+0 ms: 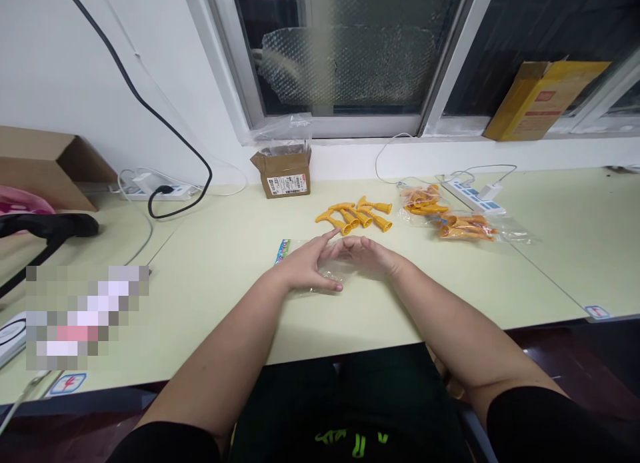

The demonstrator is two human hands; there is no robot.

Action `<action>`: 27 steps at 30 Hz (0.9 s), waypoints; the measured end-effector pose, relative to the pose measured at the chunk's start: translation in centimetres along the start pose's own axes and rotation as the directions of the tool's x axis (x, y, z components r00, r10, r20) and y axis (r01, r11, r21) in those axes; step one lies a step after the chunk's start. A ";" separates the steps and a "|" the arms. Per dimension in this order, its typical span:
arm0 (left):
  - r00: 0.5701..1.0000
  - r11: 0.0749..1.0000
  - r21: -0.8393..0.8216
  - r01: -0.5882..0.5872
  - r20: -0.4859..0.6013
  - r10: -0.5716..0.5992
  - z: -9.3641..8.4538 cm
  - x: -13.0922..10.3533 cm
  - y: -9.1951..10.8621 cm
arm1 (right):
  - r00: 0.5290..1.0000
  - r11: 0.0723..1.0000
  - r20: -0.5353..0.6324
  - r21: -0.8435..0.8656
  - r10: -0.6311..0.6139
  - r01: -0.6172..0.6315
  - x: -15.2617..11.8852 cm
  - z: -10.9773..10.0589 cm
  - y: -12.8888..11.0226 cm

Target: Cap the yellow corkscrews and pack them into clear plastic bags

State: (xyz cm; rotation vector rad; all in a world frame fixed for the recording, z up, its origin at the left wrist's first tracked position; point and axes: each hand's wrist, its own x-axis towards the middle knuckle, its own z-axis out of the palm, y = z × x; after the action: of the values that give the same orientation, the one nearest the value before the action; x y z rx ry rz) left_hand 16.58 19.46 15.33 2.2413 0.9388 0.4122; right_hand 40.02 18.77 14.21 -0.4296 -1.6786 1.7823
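My left hand (306, 264) is over a clear plastic bag (320, 283) lying on the table, its thumb and fingers spread apart. The bag's colourful printed header (283, 250) shows to the left of that hand. Facing it, my right hand (367, 253) curves over the bag's right side, fingers arched and nothing visible in them. Whether either hand presses on the bag, I cannot tell. Just beyond my fingertips lie several orange-yellow plastic pieces (353, 216), each with a curved end and a flared, hollow end.
Two clear bags of similar orange pieces, one farther back (424, 200) and one nearer (467, 228), lie to the right. Behind them is a power strip (475, 195). A small cardboard box (285, 173) stands by the wall. Another power strip (160, 190) with a black cable is at left.
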 end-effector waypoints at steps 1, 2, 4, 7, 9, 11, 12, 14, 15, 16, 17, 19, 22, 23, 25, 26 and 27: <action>1.000 1.000 0.018 0.006 -0.005 -0.006 0.0 0.0 0.1 | 1.000 0.999 -0.005 0.048 0.014 -0.014 -0.1 0.0 0.1; 1.000 0.999 0.037 0.015 -0.013 -0.015 0.0 0.0 0.1 | 1.000 0.996 -0.001 0.087 0.028 -0.028 -0.1 0.0 0.1; 0.999 0.996 0.077 0.036 -0.040 -0.033 -0.1 0.1 0.2 | 0.998 0.989 0.024 0.136 0.054 -0.057 -0.2 -0.1 0.3; 0.997 0.995 0.099 0.032 -0.079 -0.025 0.0 0.2 0.2 | 0.996 0.991 0.057 0.103 0.074 -0.079 -0.2 -0.3 0.4; 0.997 0.996 0.082 0.027 -0.080 -0.020 0.2 0.3 0.0 | 0.991 0.994 0.086 0.016 0.103 -0.105 -0.1 -0.3 0.4; 0.997 0.997 0.064 0.036 -0.077 -0.031 0.3 0.4 -0.3 | 0.986 0.990 0.096 -0.057 0.137 -0.132 0.0 -0.2 0.6; 0.996 0.998 0.055 0.039 -0.077 -0.035 0.3 0.5 -0.3 | 0.985 0.987 0.086 -0.074 0.148 -0.142 0.1 -0.1 0.7; 0.996 0.999 0.029 0.031 -0.081 -0.029 0.3 0.5 -0.4 | 0.987 0.987 0.051 -0.066 0.152 -0.148 0.2 -0.2 1.1; 0.996 1.000 0.010 0.023 -0.085 -0.022 0.2 0.5 -0.4 | 0.988 0.988 0.034 -0.047 0.148 -0.146 0.2 -0.3 1.4; 0.996 1.000 -0.008 0.016 -0.089 -0.016 0.2 0.5 -0.3 | 0.990 0.990 0.019 -0.026 0.142 -0.141 0.2 -0.4 1.6; 0.995 1.000 -0.023 0.010 -0.095 -0.012 0.1 0.5 -0.3 | 0.991 0.991 0.007 -0.006 0.135 -0.135 0.2 -0.5 1.9; 0.995 0.999 -0.039 0.010 -0.104 -0.014 0.1 0.4 -0.1 | 0.992 0.992 -0.011 0.015 0.124 -0.124 0.3 -0.9 2.3; 0.993 0.999 -0.038 0.031 -0.109 -0.035 0.0 0.3 -0.1 | 0.991 0.992 -0.037 0.012 0.126 -0.126 0.2 -1.2 2.3; 0.993 0.999 -0.036 0.037 -0.109 -0.040 0.0 0.3 -0.2 | 0.990 0.991 -0.050 0.012 0.133 -0.132 0.2 -1.2 2.1; 0.993 0.999 -0.039 0.039 -0.110 -0.043 -0.1 0.2 -0.3 | 0.983 0.986 -0.087 0.032 0.164 -0.162 0.1 -1.1 1.6; 0.993 0.998 -0.043 0.039 -0.114 -0.043 -0.1 0.2 -0.3 | 0.977 0.982 -0.110 0.056 0.184 -0.179 0.1 -0.9 1.3; 0.992 0.998 -0.047 0.041 -0.120 -0.046 -0.2 0.2 -0.3 | 0.971 0.978 -0.132 0.089 0.202 -0.191 0.0 -0.8 1.0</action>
State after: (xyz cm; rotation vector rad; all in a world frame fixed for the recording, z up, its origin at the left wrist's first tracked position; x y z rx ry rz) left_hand 16.48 19.87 15.21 2.1712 1.0287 0.5486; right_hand 40.33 19.43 13.16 -0.6915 -1.5097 1.9026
